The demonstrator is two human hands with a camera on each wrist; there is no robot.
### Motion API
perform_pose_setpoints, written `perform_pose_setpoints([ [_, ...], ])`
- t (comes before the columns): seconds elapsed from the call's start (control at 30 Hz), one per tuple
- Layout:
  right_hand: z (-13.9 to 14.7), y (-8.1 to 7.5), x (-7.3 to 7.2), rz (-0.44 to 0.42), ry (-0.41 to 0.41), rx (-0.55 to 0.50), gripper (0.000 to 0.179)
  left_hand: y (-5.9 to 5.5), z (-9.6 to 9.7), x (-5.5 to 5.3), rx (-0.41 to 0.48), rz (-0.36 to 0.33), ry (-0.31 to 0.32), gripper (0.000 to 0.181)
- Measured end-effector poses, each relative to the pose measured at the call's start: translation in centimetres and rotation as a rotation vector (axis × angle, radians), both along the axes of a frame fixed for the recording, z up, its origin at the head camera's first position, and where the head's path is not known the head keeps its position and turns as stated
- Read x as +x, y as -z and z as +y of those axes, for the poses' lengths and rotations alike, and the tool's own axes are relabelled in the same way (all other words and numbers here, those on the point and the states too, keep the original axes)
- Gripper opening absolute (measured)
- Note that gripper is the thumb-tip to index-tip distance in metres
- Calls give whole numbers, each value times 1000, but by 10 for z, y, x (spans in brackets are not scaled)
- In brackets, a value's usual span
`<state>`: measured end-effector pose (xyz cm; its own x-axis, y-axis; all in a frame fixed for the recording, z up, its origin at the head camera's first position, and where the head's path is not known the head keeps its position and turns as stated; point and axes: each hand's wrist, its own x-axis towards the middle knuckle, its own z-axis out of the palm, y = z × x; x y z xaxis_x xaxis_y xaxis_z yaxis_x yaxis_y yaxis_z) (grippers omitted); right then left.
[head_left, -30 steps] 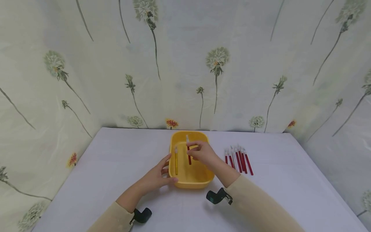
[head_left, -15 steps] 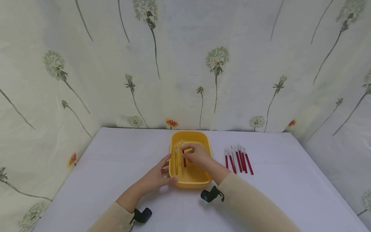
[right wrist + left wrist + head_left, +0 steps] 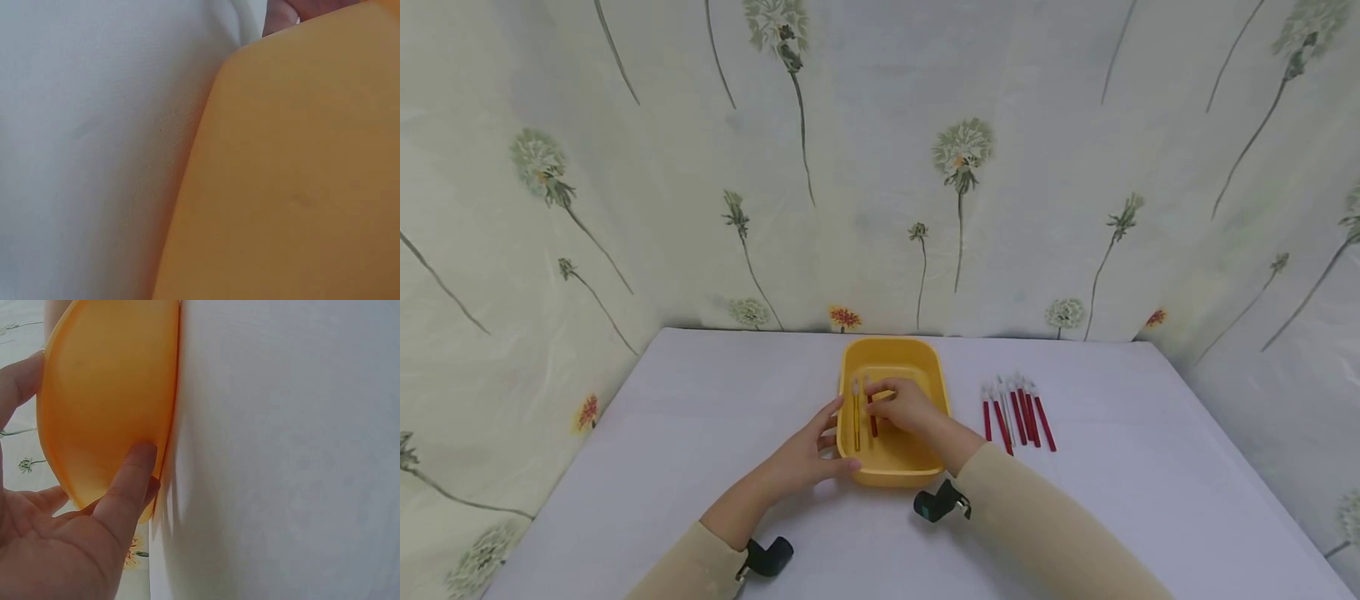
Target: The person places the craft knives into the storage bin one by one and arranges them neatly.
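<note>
A yellow tray (image 3: 895, 478) lies lengthwise before me, with a yellow-handled paintbrush (image 3: 857, 423) along its left side. My right hand (image 3: 904, 406) reaches over the tray and pinches a red-handled paintbrush (image 3: 873, 427) between thumb and fingers, just right of the yellow one and roughly parallel to it. At the tray's near left corner, my left hand (image 3: 805, 457) spreads its fingers against the outer wall. The left wrist view shows its fairly straight fingers touching the tray wall (image 3: 106, 394). Only the tray's outside (image 3: 300, 169) fills the right wrist view; the brush is hidden there.
Right of the tray, several red-handled paintbrushes (image 3: 1028, 418) with pale tips lie side by side, a pale-handled one among them. They rest on a white-covered table (image 3: 1120, 467). A dandelion-patterned cloth (image 3: 865, 167) hangs behind and at both sides.
My right hand has moved left and lower into the tray, bringing the red-handled paintbrush beside the yellow-handled one. My left hand stays at the tray's corner.
</note>
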<state>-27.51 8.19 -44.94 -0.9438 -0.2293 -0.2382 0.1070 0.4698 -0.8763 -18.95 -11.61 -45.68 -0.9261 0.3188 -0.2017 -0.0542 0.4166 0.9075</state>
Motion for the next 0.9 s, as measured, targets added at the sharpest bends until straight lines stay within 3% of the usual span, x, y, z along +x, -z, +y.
perform_pose_setpoints([
  [0.9, -4, 2, 0, -41, -21, 1, 30, 1, -2, -1, 14, 24, 28, 103],
])
